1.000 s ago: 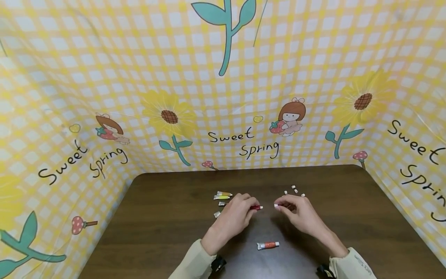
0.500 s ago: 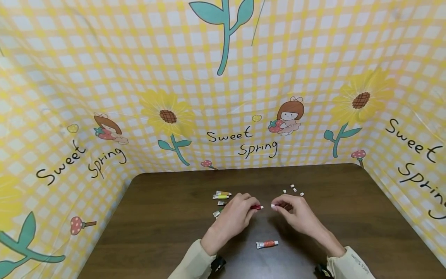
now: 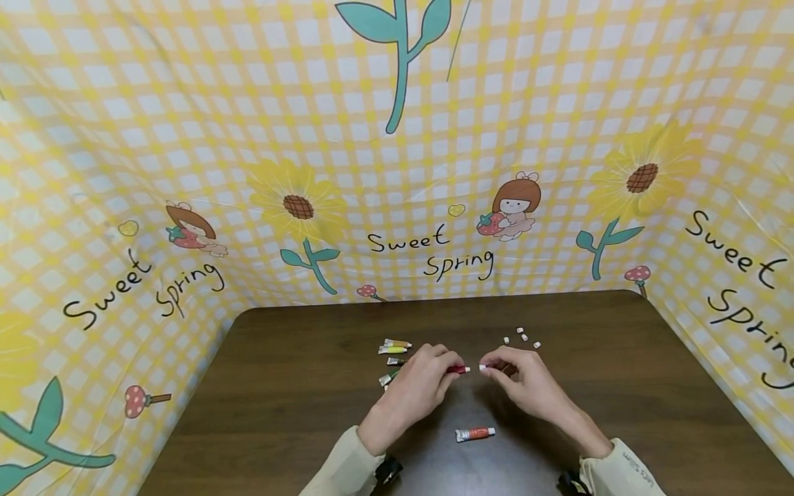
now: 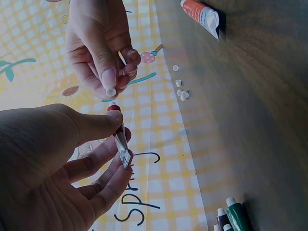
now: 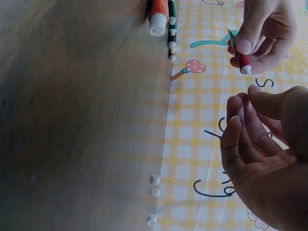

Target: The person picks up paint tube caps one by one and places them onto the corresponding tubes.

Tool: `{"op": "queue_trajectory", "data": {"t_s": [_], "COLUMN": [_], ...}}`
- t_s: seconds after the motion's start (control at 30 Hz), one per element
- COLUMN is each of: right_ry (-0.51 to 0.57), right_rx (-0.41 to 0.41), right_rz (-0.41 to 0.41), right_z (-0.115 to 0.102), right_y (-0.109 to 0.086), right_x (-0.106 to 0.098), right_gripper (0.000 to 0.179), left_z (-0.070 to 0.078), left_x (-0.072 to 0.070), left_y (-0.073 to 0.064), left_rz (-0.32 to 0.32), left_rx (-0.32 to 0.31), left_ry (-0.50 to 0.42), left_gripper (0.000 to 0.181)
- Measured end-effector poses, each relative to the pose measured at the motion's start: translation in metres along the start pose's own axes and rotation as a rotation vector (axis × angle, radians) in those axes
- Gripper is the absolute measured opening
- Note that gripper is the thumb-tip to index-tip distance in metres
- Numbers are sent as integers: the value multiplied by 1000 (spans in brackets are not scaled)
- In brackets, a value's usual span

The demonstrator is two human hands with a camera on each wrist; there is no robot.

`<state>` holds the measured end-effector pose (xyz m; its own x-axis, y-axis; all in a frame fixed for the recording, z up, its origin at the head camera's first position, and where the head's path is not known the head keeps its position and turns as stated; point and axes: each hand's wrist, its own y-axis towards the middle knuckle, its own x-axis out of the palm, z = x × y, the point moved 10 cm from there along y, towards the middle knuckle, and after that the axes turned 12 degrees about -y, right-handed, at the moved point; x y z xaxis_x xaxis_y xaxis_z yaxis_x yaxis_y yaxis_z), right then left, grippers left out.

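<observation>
Left hand (image 3: 417,383) tight on red tube (image 5: 243,59), right hand (image 3: 530,380) on white cap (image 4: 110,92), narrow gap, table edge (image 3: 434,304) beyond

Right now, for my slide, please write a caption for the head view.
Over a brown table, the left hand holds a red tube; the right hand pinches a white cap.

We find one small red tube (image 3: 458,369), red toward the front with a silvery, flattened tail, pinched between the thumb and fingers of the left hand (image 3: 423,375). In the head view it lies roughly level, its white nozzle (image 3: 468,370) uncovered and pointing right. We record one small white cap (image 3: 482,368), pinched in the right hand (image 3: 527,379), just beyond the tube's nozzle, roughly in line, not touching.
</observation>
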<state>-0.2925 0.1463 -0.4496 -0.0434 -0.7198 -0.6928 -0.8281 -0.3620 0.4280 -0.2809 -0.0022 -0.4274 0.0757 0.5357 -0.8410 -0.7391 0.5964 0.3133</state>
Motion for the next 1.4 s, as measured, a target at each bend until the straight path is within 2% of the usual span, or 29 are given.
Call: {"op": "queue_trajectory", "data": {"t_s": [0.6,0.9,1.4], "right_ry": [5,17,35], "right_rx": [-41,-49,-64], "right_rz": [-1,-13,-16], "right_z": [-8,-11,-15], "right_y": [8,14,15], "right_x": [2,7,9], "right_gripper": [10,8,10], "left_z": [-4,-6,-3], "left_x": [-4,-4,-4], "left_y": [1,1,1], "left_rz": [27,12,27], "left_rx": [-4,-26,3], "left_ry": [-17,-42,-20], "left_gripper": [12,12,12]}}
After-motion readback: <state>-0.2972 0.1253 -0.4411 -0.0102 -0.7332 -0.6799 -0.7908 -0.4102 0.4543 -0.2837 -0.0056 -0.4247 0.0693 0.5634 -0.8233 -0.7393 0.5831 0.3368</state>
